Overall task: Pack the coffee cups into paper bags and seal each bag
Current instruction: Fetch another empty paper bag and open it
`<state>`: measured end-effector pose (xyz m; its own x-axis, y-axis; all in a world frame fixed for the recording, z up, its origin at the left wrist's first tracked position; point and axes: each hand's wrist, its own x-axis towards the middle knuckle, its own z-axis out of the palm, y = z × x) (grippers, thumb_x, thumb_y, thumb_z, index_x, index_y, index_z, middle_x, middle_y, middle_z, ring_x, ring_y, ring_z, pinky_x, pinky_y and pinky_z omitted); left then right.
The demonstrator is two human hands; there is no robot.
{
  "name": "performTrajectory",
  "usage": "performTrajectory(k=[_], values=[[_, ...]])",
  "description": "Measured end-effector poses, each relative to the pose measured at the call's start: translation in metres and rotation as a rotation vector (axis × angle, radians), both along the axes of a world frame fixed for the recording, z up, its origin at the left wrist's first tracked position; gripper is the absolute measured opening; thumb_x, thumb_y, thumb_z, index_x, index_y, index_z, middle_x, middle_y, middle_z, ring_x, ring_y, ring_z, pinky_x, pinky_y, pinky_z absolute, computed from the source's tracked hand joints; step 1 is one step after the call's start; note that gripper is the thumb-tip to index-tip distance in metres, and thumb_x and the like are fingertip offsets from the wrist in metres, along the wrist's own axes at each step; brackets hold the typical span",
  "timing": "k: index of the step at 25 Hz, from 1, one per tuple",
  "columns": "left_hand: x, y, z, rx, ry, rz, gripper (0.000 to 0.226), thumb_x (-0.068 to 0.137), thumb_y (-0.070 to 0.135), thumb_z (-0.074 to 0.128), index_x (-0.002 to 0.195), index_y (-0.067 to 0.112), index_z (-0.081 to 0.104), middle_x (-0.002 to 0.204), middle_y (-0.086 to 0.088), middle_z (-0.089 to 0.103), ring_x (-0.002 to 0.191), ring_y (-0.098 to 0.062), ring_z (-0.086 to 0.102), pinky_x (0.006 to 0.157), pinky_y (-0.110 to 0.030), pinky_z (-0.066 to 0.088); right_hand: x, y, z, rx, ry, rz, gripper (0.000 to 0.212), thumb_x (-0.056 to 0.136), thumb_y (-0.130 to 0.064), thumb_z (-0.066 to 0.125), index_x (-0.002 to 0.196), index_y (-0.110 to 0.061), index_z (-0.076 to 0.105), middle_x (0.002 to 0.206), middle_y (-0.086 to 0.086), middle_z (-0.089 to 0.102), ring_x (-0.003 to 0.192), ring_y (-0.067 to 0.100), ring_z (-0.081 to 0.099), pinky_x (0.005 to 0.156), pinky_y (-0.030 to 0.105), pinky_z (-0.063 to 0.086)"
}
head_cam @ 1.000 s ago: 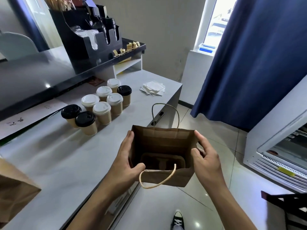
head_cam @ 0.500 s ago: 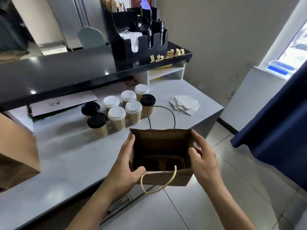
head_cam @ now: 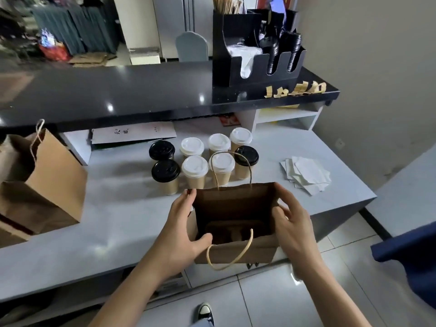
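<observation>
I hold an open brown paper bag (head_cam: 238, 252) over the counter's front edge. My left hand (head_cam: 181, 230) grips its left wall, thumb hooked over the rim. My right hand (head_cam: 292, 223) clasps the right wall. A cardboard cup carrier (head_cam: 232, 230) lies at the bottom of the bag. Behind the bag stand several paper coffee cups (head_cam: 194, 169) on the grey counter (head_cam: 113, 232), some with white lids, three with black lids (head_cam: 165, 171).
Another brown paper bag (head_cam: 50, 185) stands at the counter's left. White napkins (head_cam: 306, 174) lie at the right. A black raised shelf (head_cam: 141, 90) with a lid organiser (head_cam: 257, 57) runs behind. Tiled floor and my shoe (head_cam: 205, 311) are below.
My view has swung left toward the counter, and the bag in both hands has come over the counter edge, closer to the cups. The grip is unchanged.
</observation>
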<state>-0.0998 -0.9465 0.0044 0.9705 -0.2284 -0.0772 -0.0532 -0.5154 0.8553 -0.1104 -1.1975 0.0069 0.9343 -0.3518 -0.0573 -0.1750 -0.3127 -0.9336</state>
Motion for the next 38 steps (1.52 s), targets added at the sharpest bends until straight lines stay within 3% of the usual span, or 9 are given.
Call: performTrajectory(k=[6,9,13,17,20,22,26,33,38], values=[[0.044,0.0,0.001,0.025,-0.011,0.021,0.083,0.086,0.027,0.078,0.152,0.046,0.031,0.162,0.026,0.005,0.152,-0.002,0.019,0.125,-0.034,0.023,0.06,-0.005,-0.005,0.004,0.033,0.059,0.057,0.099,-0.01,0.045,0.142,-0.047,0.053,0.122,-0.017,0.068,0.096,0.002,0.063,0.083,0.026,0.049],[0.061,0.003,0.002,0.044,-0.021,0.028,0.076,0.087,0.029,0.078,0.148,0.047,0.037,0.16,0.026,0.007,0.152,-0.002,0.02,0.123,-0.03,0.023,0.082,-0.004,-0.008,0.009,0.048,0.06,0.059,0.096,-0.009,0.046,0.139,-0.048,0.055,0.101,-0.013,0.066,0.074,-0.002,0.053,0.076,0.026,0.043],[0.072,0.001,0.004,0.058,-0.049,0.056,0.071,0.087,0.03,0.078,0.145,0.047,0.041,0.157,0.03,0.01,0.146,0.006,0.024,0.116,-0.019,0.025,0.104,-0.006,-0.01,-0.006,0.06,0.077,0.057,0.096,-0.008,0.046,0.139,-0.045,0.056,0.097,-0.011,0.065,0.069,-0.005,0.052,0.065,0.011,0.041],[0.08,-0.005,0.01,0.13,-0.261,0.25,0.041,0.088,0.015,0.076,0.126,0.028,0.065,0.146,0.004,0.039,0.128,-0.01,0.049,0.11,-0.032,0.041,0.118,-0.012,-0.009,-0.008,0.062,0.126,0.058,0.096,-0.008,0.045,0.139,-0.045,0.055,0.088,-0.015,0.058,0.063,-0.007,0.051,0.058,0.009,0.039],[0.089,-0.008,0.019,0.232,-0.437,0.274,0.024,0.087,0.006,0.075,0.105,0.022,0.074,0.118,0.007,0.058,0.109,-0.016,0.055,0.1,-0.018,0.037,0.126,-0.015,-0.008,-0.015,0.066,0.167,0.058,0.097,-0.009,0.045,0.142,-0.045,0.053,0.093,-0.012,0.058,0.068,-0.006,0.051,0.06,0.01,0.04],[0.093,-0.012,0.023,0.275,-0.438,0.211,0.021,0.086,0.006,0.077,0.099,0.022,0.074,0.11,0.01,0.064,0.109,-0.017,0.057,0.1,-0.023,0.038,0.13,-0.02,-0.007,-0.004,0.064,0.197,0.058,0.097,-0.009,0.045,0.142,-0.046,0.052,0.104,-0.011,0.067,0.083,-0.003,0.06,0.069,0.012,0.043],[0.1,-0.026,0.024,0.353,-0.342,0.167,0.025,0.08,0.014,0.085,0.102,0.024,0.076,0.119,0.013,0.068,0.131,-0.02,0.053,0.11,-0.047,0.035,0.143,-0.034,-0.007,-0.021,0.065,0.265,0.061,0.096,-0.008,0.047,0.142,-0.047,0.052,0.124,-0.014,0.07,0.114,0.003,0.065,0.085,0.024,0.05],[0.103,-0.022,0.018,0.577,-0.202,0.029,0.061,0.069,0.08,0.058,0.124,0.053,0.057,0.15,0.031,0.036,0.154,-0.008,0.006,0.126,-0.042,-0.001,0.149,-0.054,-0.007,-0.007,0.031,0.368,0.05,0.097,-0.011,0.057,0.134,-0.046,0.058,0.135,-0.014,0.061,0.123,-0.003,0.058,0.089,0.013,0.054],[0.099,-0.026,0.017,0.603,-0.136,0.033,0.086,0.061,0.09,0.05,0.139,0.056,0.042,0.157,0.03,0.025,0.154,-0.006,-0.006,0.126,-0.035,-0.003,0.174,-0.068,0.002,-0.063,-0.097,0.306,0.026,0.098,-0.021,0.062,0.118,-0.038,0.068,0.122,-0.013,0.064,0.108,-0.009,0.062,0.076,0.005,0.049]])
